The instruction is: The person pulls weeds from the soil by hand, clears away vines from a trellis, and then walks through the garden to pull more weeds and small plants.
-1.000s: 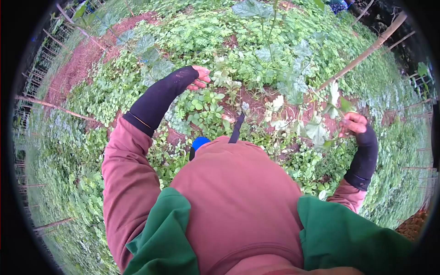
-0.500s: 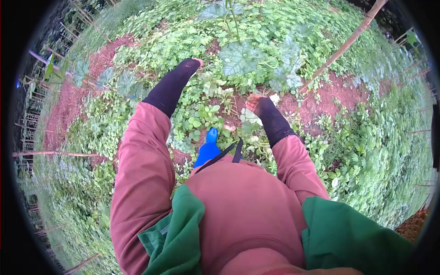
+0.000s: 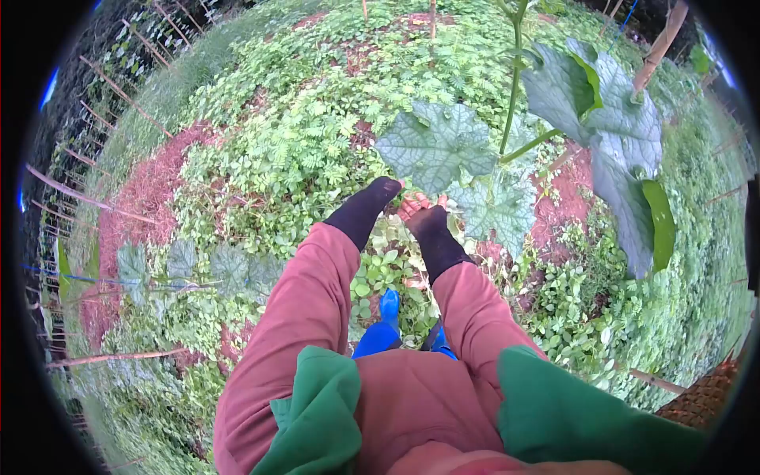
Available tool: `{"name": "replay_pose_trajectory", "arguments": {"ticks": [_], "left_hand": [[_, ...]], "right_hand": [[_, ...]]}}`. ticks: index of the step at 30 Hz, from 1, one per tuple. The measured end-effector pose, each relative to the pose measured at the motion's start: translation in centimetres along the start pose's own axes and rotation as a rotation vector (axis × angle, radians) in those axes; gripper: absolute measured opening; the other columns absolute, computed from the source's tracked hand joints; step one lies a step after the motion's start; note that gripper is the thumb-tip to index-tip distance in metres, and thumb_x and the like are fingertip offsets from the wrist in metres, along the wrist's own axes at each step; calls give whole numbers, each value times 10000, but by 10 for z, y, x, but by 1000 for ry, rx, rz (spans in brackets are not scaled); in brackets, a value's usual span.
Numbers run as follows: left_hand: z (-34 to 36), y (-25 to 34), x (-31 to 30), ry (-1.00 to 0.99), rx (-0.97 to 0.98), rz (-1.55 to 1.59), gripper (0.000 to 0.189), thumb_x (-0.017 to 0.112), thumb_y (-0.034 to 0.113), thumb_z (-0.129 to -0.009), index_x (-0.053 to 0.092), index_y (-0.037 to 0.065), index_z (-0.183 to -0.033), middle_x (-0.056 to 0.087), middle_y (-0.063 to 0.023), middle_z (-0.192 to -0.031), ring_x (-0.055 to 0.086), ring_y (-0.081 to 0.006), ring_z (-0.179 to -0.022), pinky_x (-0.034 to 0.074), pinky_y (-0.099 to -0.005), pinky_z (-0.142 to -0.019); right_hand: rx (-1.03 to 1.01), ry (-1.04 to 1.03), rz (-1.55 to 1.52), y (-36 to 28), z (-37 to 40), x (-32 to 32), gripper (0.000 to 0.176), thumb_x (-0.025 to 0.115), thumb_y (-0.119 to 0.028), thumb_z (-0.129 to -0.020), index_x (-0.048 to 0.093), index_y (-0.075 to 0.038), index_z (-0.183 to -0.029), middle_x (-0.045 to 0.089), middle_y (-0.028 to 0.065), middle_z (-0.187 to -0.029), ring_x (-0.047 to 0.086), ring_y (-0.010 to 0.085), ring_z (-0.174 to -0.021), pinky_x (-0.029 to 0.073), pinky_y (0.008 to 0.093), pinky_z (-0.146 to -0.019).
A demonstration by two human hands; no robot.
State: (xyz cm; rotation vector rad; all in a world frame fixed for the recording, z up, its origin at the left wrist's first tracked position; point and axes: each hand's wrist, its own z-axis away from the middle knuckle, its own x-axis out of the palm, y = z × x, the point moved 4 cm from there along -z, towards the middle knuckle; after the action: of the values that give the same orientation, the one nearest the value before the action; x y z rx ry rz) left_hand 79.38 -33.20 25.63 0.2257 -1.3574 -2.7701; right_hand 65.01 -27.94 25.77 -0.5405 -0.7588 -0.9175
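My left hand (image 3: pixel 385 188), in a dark fingerless covering, is out over the low green plants (image 3: pixel 317 170). Its back faces me and hides nearly all its fingers. My right hand (image 3: pixel 423 212), covered the same way, is close beside it, with bare fingers stretched apart toward the left hand. I see nothing held in the right hand. A broad, veined gourd-like leaf (image 3: pixel 439 146) hangs just above and right of both hands, and a paler leaf (image 3: pixel 495 210) is right of my right hand.
A thick green vine stem (image 3: pixel 514 87) bears more big leaves (image 3: pixel 625 127) at the right. Wooden stakes (image 3: pixel 661 47) stand around. Reddish soil (image 3: pixel 158 190) shows at the left. Blue boots (image 3: pixel 389 309) are below my hands. A brown woven thing (image 3: pixel 704 396) is at the lower right.
Both hands have come together: the left moved right and down, the right slightly left and down. The view has shifted, and the large leaves at the right now appear bigger and closer.
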Motion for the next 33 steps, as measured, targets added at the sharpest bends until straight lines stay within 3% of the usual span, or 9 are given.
{"name": "replay_pose_trajectory", "arguments": {"ticks": [7,8,11,12,15,18,25,30,33], "left_hand": [[-35,17,7,-30,-18,218,230,556,279,-845,557,91,-979,578,-5,-811,567,-149,-750,480,-354,-729],[-40,32,1,-35,0,271,225,555,274,-846,558,88,-973,578,-5,-803,567,-149,-746,481,-353,-728],[-44,113,-32,-95,125,478,209,552,259,-849,563,80,-957,577,-4,-780,569,-150,-734,486,-350,-725],[-36,152,-49,-146,194,552,204,551,255,-850,565,77,-951,577,-4,-772,569,-150,-730,488,-349,-724],[54,289,-108,-250,473,683,126,559,209,-854,560,87,-886,551,2,-718,568,-162,-712,504,-345,-679],[192,379,-144,-281,765,706,179,492,199,-897,534,55,-995,549,13,-718,556,-150,-785,488,-361,-803],[411,371,-111,-470,872,706,158,442,162,-877,509,44,-958,593,-91,-876,583,-247,-847,471,-421,-800],[499,308,-25,-317,947,588,194,423,177,-898,508,38,-1003,600,-90,-791,598,-218,-678,512,-370,-696],[557,268,24,-263,1130,547,194,365,136,-908,435,9,-1037,593,-148,-764,587,-209,-551,505,-349,-517]], "right_hand": [[74,-12,-69,6,7,6,592,327,-596,-858,495,-54,-1026,507,187,-1130,419,330,-1128,253,526,-979],[-7,-95,18,-3,14,5,743,322,-678,-807,397,-101,-1269,302,165,-1363,328,301,-1222,249,479,-999],[-201,69,236,-28,14,-50,425,441,-464,-868,523,-65,-991,551,127,-1073,539,261,-955,416,436,-838],[-53,-301,162,-35,1,-87,406,467,-423,-862,518,-62,-1041,567,116,-1052,560,244,-925,438,403,-805],[44,11,442,-40,95,-91,303,485,-244,-862,513,-67,-1106,606,73,-958,599,189,-836,467,322,-763],[302,-143,687,-37,164,-83,324,496,-298,-879,522,-93,-1129,614,48,-999,597,177,-867,470,327,-743],[-100,-577,1774,-40,350,133,306,548,-222,-868,535,-38,-1112,608,34,-998,570,96,-889,445,231,-808],[-971,-921,1576,-82,479,265,220,544,-138,-872,576,-6,-1045,624,60,-917,584,137,-844,461,241,-772],[-882,-1389,1481,-118,500,352,331,504,-228,-894,526,8,-1125,612,112,-1028,598,198,-916,472,305,-812]]}}
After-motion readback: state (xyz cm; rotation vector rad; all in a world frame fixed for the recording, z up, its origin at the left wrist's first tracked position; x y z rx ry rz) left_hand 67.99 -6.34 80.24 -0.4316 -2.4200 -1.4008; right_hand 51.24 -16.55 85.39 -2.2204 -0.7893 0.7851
